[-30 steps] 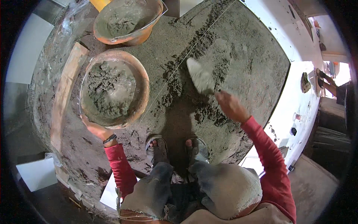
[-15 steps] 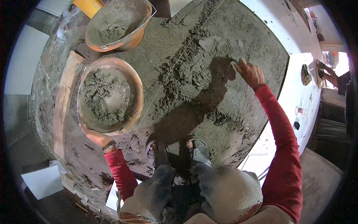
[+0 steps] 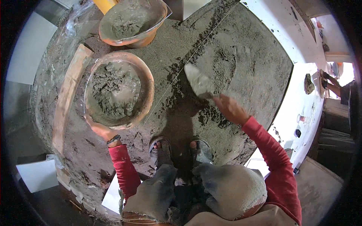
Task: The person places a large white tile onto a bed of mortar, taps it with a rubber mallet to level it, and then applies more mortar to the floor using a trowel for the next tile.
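My right hand [image 3: 231,109] is closed round the handle of a trowel [image 3: 198,80], whose pale, mortar-smeared blade points up and left over the floor. Grey wet mortar [image 3: 222,56] is spread out under and beyond the blade. On the left, my left hand [image 3: 101,129] grips the near rim of an orange bucket [image 3: 148,88]. That bucket is tilted toward me, and a lumpy grey mix [image 3: 115,90] with some water sits in it. The fingers of my left hand are partly hidden beneath the bucket.
A second orange bucket [image 3: 145,39] with mortar stands behind the first. A wooden board [image 3: 71,94] lies to its left. A taut string [image 3: 211,32] crosses the floor diagonally. White tiles [image 3: 298,98] border the right side. My sandalled feet [image 3: 200,150] are near the mortar. Another person's legs [image 3: 332,83] show far right.
My right hand has brought the trowel left and nearer to me, leaving the mortar beyond it flatter. My left hand stays on the bucket, and the whole view has shifted slightly.
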{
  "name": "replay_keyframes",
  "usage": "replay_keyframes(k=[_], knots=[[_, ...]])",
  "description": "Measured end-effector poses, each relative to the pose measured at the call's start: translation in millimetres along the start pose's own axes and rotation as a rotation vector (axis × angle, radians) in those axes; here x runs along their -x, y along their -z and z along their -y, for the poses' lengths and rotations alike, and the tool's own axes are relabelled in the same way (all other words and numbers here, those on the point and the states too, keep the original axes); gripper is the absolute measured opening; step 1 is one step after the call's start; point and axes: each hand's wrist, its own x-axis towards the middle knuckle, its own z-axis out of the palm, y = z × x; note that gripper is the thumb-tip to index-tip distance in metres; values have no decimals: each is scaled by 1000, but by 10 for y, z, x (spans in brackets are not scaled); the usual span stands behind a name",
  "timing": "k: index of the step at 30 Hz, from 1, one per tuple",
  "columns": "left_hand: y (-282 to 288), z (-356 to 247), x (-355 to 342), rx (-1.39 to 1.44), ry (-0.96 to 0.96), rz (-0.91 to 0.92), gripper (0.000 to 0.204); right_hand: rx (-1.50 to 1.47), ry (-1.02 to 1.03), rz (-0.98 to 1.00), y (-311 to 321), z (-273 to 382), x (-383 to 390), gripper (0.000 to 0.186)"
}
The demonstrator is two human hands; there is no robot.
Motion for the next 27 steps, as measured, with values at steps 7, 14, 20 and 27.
replay_keyframes(k=[7,14,20,27], knots=[[-92,-56,92,-5,23,-2,51,297,-211,-42,201,-1181,-138,28],[-142,-88,102,26,67,20,53,3,-525,110,509,-1888,-753,30],[-139,-81,139,35,56,-10,54,-102,126,-164,81,-867,-221,39],[22,1,30,74,78,102,55,78,-293,108,121,-725,559,36]])
